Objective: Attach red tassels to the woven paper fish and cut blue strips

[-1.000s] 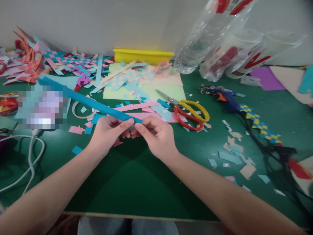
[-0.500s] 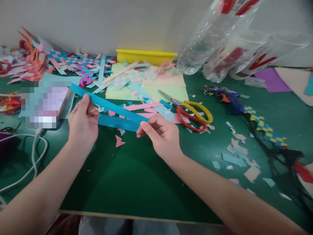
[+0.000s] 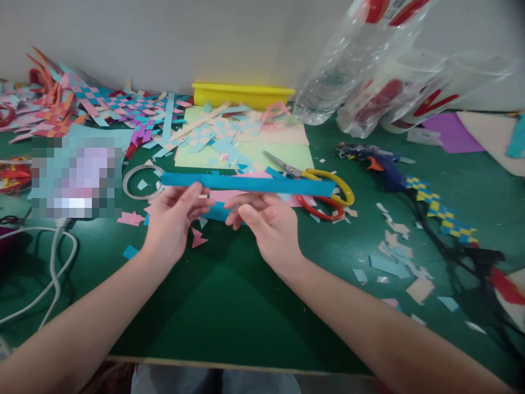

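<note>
My left hand point(image 3: 172, 219) pinches a long blue paper strip point(image 3: 246, 184) near its left part. The strip stretches level to the right, passing above my right hand and in front of the scissors point(image 3: 324, 174). Just below it, my right hand point(image 3: 270, 221) has its thumb and fingers apart, beside a second length of blue paper point(image 3: 219, 211). My right fingers partly cover that lower length; whether it joins the upper strip I cannot tell. A tape roll point(image 3: 143, 181) lies left of the strip, and a pink scrap point(image 3: 198, 238) lies below it.
Woven paper pieces point(image 3: 123, 104) are heaped at the back left. A yellow tray point(image 3: 244, 96) stands against the wall. Plastic-wrapped cups point(image 3: 414, 93) lean at the back right. A glue gun point(image 3: 385, 169) and paper scraps point(image 3: 396, 246) lie right; a cabled phone point(image 3: 84, 178) lies left.
My left hand has moved right and down, closer to my right hand. The blue strip has shifted right and levelled out, its right end now past my right hand, whose fingers have loosened. The tape roll is uncovered.
</note>
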The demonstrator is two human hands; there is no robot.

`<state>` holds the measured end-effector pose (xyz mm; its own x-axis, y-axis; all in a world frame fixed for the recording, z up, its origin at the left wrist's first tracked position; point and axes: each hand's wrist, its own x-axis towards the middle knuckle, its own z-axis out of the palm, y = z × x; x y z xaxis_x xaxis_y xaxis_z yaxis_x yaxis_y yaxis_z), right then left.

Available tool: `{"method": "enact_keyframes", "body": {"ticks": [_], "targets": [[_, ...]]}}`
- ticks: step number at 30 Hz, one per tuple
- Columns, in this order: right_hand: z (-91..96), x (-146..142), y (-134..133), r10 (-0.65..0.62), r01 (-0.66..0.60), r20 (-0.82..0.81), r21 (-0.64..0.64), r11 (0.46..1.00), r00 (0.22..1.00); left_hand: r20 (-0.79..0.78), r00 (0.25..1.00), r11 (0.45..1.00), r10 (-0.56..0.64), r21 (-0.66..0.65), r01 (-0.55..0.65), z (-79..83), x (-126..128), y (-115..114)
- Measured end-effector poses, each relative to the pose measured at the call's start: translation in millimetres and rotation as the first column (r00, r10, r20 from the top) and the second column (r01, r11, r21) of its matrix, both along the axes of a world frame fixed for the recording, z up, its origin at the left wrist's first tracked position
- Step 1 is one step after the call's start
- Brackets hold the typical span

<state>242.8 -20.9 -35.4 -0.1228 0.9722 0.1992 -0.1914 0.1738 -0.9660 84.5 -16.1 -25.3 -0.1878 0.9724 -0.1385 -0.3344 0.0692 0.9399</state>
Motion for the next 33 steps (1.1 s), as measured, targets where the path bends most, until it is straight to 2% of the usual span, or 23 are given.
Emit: {"method": "enact_keyframes", "body": {"ticks": [3,5,11,18,23,27,30,33], "targets": [[2.4,-0.2,-0.8,-0.071,0.071,0.091,0.006,0.997,0.993,-0.152,0.96,0.972,-0.233,-0.033,0.231,-3.1,9.4,-9.5],[1.8,-0.7,-0.8,-0.108,0.106,0.084,0.027,0.994,0.991,-0.209,0.935,0.958,-0.286,-0.04,0.284,-3.7,10.7,-12.7],[-2.1,-2.6,-1.1,-0.14,0.136,0.045,0.084,0.987,0.989,-0.325,0.922,0.977,-0.211,-0.059,0.203,-3.8,5.1,-12.7],[-2.3,-2.5,-3.1,-0.147,0.139,0.074,0.104,0.985,0.986,-0.412,0.901,0.989,-0.136,-0.006,0.147,-0.1,5.2,-13.7],[-3.1,-1.9,-2.4,-0.115,0.109,0.069,0.086,0.99,0.991,-0.42,0.897,0.989,-0.138,-0.006,0.15,1.2,4.6,-12.6],[-2.4,-2.5,0.4,-0.073,0.073,-0.01,0.006,0.997,0.997,-0.42,0.898,0.989,-0.131,0.012,0.149,0.5,4.6,-11.8],[-2.8,-2.6,2.7,-0.034,0.032,-0.072,-0.031,0.999,0.997,-0.428,0.889,0.984,-0.163,-0.007,0.177,1.2,4.8,-11.8],[-4.7,-2.4,3.7,-0.04,0.039,-0.049,-0.036,0.999,0.998,-0.421,0.882,0.976,-0.21,-0.032,0.217,1.4,4.7,-11.9]]}}
